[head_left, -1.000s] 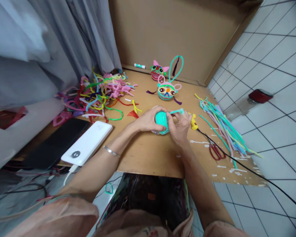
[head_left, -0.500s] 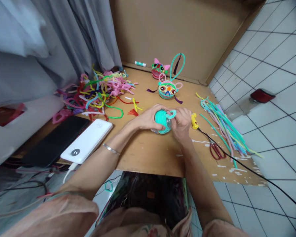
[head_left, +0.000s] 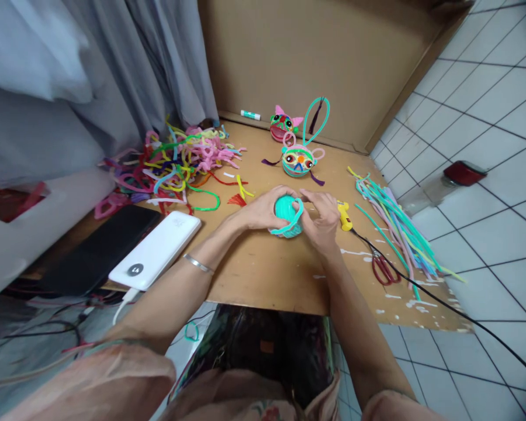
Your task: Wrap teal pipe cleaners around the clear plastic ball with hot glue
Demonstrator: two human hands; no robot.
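A round ball wrapped in turquoise pipe cleaner (head_left: 286,209) is held above the table's middle. My left hand (head_left: 267,209) wraps round its left side, thumb in front. A loose end of the turquoise pipe cleaner curves across the ball's front and right side. My right hand (head_left: 321,217) pinches this strand at the ball's right edge, thumb and forefinger close together. Behind the hands stands a finished-looking animal head (head_left: 298,161) with pink ears, round eyes and a turquoise loop. Farther back sits a second head (head_left: 283,124) with pink pointed ears.
A tangled heap of pipe cleaners (head_left: 188,158) lies left. Straight pipe cleaners (head_left: 397,225), red-handled scissors (head_left: 383,270) and a yellow glue gun (head_left: 344,216) with a black cable are at right. A white power bank (head_left: 158,250) and black slab (head_left: 103,248) lie near left.
The pipe cleaner's loose end, a small loop at the right before, now lies round the ball's front and right side. My right fingers have shifted with it; my left hand keeps its hold.
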